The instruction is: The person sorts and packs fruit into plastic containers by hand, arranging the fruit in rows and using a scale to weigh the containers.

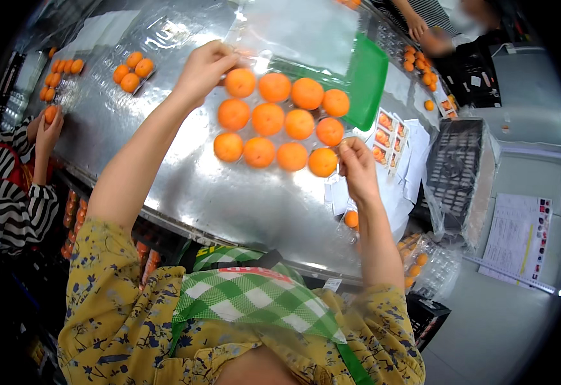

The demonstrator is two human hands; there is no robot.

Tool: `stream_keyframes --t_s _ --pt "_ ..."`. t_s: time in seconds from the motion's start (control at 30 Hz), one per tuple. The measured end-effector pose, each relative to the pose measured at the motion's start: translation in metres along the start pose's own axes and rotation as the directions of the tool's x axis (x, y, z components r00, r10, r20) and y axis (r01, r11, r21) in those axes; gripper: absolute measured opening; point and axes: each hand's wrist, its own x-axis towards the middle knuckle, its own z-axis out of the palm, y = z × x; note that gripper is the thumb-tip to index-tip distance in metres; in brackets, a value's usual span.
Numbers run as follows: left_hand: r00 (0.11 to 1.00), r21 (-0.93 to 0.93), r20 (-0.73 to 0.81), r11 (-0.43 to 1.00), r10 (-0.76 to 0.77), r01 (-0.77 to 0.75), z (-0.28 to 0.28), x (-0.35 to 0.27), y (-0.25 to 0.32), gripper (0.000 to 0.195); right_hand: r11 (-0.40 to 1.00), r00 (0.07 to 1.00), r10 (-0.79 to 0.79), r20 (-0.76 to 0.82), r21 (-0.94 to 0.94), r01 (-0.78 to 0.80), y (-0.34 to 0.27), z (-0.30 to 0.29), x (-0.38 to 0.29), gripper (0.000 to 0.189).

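Note:
Orange citrus fruits sit in three rows in a clear plastic tray, most of which the fruits hide. My left hand pinches the tray's far left corner between thumb and fingers. At the near right corner, my right hand grips the tray's edge beside the last fruit. Beyond the fruit extends a clear plastic sheet or lid; whether it joins the tray I cannot tell. A green plastic tray lies partly under it.
Sheets of fruit-picture labels lie right on the metal table. A small pack of oranges stands left. One co-worker's hand holds an orange at left; another's hand is at far right. A plastic-wrapped black crate stands right.

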Motion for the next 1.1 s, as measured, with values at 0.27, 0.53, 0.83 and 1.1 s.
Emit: stream_keyframes --t_s 0.27,0.53,0.83,1.1 --pt "0.991 0.084 0.133 0.996 -0.015 0.003 0.111 0.147 -0.008 0.014 0.994 0.992 0.024 -0.126 0.106 -0.011 0.009 -0.09 0.073 0.013" --pt "0.99 0.256 0.139 0.966 -0.014 -0.022 0.169 0.21 -0.028 0.013 0.988 0.975 0.109 -0.191 0.125 -0.086 0.035 -0.128 0.11 0.016" --pt "0.935 0.707 0.094 0.638 0.343 -0.305 0.156 0.218 -0.044 0.018 0.98 0.952 0.148 -0.267 -0.09 -0.177 0.035 -0.129 0.121 0.02" --pt "0.907 -0.041 -0.335 0.957 0.256 -0.286 0.078 0.132 -0.065 0.016 0.962 0.906 0.171 -0.388 -0.132 -0.238 0.014 -0.15 0.129 0.025"
